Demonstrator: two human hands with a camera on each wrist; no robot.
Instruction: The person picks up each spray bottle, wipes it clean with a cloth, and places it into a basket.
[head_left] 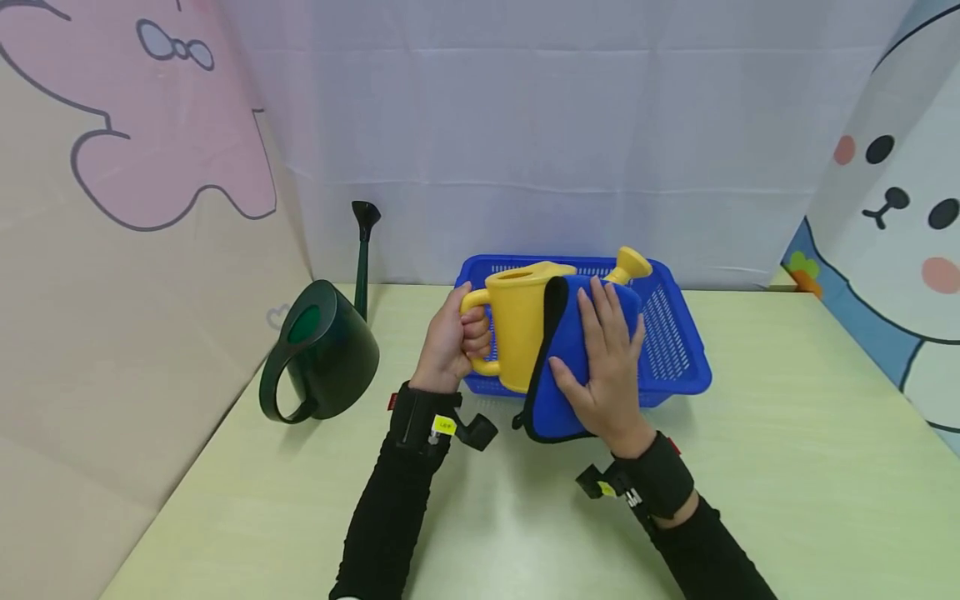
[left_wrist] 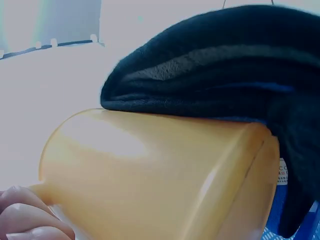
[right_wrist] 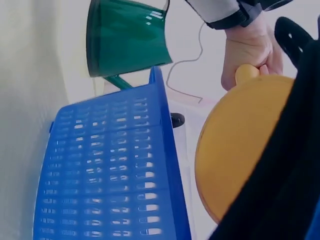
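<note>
My left hand [head_left: 452,343] grips the handle of a yellow watering can [head_left: 513,329], whose spout points right. Against the can's right side lies a folded blue cloth with black trim [head_left: 558,392] and a small loop. Fingers straight and spread, my right hand [head_left: 609,367] presses flat on this cloth. In the left wrist view the cloth's dark side [left_wrist: 210,70] drapes over the can's body [left_wrist: 140,170]. From the right wrist, the can's round base [right_wrist: 240,145] shows, held up off the table, while the right hand is hidden.
Behind the can stands a blue perforated plastic basket [head_left: 693,367] on the pale table [head_left: 517,517]. A dark green watering can [head_left: 341,367] with a long upright spout stands at the left, near the side wall. White fabric [head_left: 480,142] hangs along the back edge.
</note>
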